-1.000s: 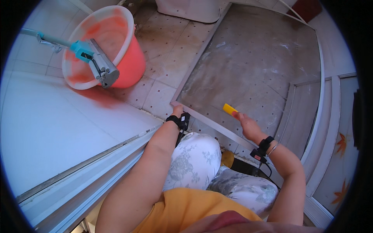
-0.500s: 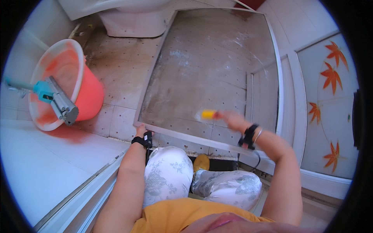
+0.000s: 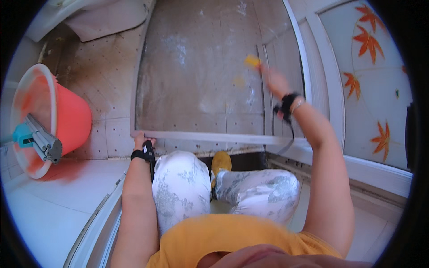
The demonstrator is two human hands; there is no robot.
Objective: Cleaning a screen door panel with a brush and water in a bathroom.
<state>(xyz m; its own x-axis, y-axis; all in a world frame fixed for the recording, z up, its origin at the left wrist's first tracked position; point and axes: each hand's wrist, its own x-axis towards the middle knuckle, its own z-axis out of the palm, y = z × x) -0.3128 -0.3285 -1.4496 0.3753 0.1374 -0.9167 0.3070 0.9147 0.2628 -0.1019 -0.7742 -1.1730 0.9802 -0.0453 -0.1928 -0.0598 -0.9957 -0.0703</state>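
A large glass pane [image 3: 192,85] in a pale metal frame stretches away in front of me, marked with whitish smears. At its near left corner my left hand [image 3: 142,139] is closed round the frame. Over the right part of the glass, my right hand [image 3: 275,82] grips a small yellow-headed hand tool [image 3: 252,60]. Motion blurs the tool, so its exact kind does not show. A faint yellow reflection lies below it on the pane, so the tool looks raised off the surface. Both wrists wear black straps.
A red bucket [image 3: 73,118] with a pale rim stands at the left, a grey-headed squeeze mop [image 3: 42,140] resting across it. The base of a white toilet [image 3: 107,20] is at the far left. To the right is a white-framed door panel [image 3: 357,85] with orange leaves.
My right hand has carried the yellow-headed tool farther away and slightly right over the glass. My left hand stays at the frame's corner. The whole view has shifted.
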